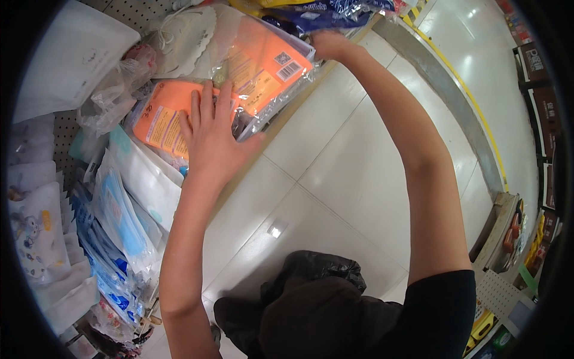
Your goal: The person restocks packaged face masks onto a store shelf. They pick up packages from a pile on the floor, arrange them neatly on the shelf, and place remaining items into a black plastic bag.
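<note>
My left hand [215, 130] lies with spread fingers on a clear plastic packet holding an orange printed card [154, 112]. Under and beyond its fingertips is a larger clear packet with another orange card [269, 63], which bears writing and printed codes. Inside clear plastic at the back, a whitish scallop-edged item with a cord [190, 38] shows. My right hand [329, 45] is at the far right corner of the larger packet, just below a dark blue plastic package [332, 18]. Its fingers are largely hidden, so its grip cannot be made out.
Packets of blue disposable items [121, 206] and printed pouches [38, 238] crowd the shelf at left, against perforated panels [65, 139]. A crumpled clear bag [107, 103] sits behind. Tiled floor [305, 202] and a black plastic bag [323, 264] lie below. Another shelf [497, 233] stands right.
</note>
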{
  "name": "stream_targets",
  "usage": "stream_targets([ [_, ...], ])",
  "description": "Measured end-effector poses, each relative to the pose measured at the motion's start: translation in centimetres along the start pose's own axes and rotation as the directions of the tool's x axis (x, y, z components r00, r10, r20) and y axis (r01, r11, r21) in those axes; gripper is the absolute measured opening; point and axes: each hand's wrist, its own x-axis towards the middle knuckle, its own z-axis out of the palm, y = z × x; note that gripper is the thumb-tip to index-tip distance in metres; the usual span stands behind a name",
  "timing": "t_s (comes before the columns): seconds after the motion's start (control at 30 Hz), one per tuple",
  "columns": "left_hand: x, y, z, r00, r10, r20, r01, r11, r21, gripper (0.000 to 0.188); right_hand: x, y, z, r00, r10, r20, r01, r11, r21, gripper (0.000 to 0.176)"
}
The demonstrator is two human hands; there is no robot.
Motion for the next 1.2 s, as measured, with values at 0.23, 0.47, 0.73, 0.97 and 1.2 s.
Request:
stream_targets([
  [0.23, 0.3, 0.3, 0.1, 0.999, -0.035, 0.027, 0.033, 0.998, 0.053, 0.097, 4.4, 0.4, 2.0, 0.932, 0.089, -0.352, -0.127, 0.988, -0.085, 0.05],
  [0.47, -0.2, -0.1, 0.3, 0.999, -0.028, 0.039, 0.026, 0.998, 0.054, 0.091, -3.1, 3.3, -3.6, 0.976, -0.206, -0.073, 0.16, 0.901, -0.404, 0.038],
  [0.73, -0.4, -0.5, 0.3, 0.999, -0.025, 0.024, 0.024, 0.999, 0.044, 0.093, -7.4, 5.2, -5.8, 0.914, 0.27, -0.304, -0.254, 0.963, 0.09, 0.033],
  [0.97, -0.2, 0.3, 0.1, 0.998, -0.041, 0.056, 0.037, 0.997, 0.06, 0.091, 0.7, 11.4, -6.5, 0.61, 0.789, -0.071, -0.346, 0.346, 0.872, 0.014],
  [1.2, -0.3, 0.2, 0.1, 0.999, -0.033, 0.036, 0.031, 0.997, 0.068, 0.091, 6.1, 3.5, -7.3, 0.897, 0.416, 0.151, -0.013, -0.316, 0.949, 0.01],
])
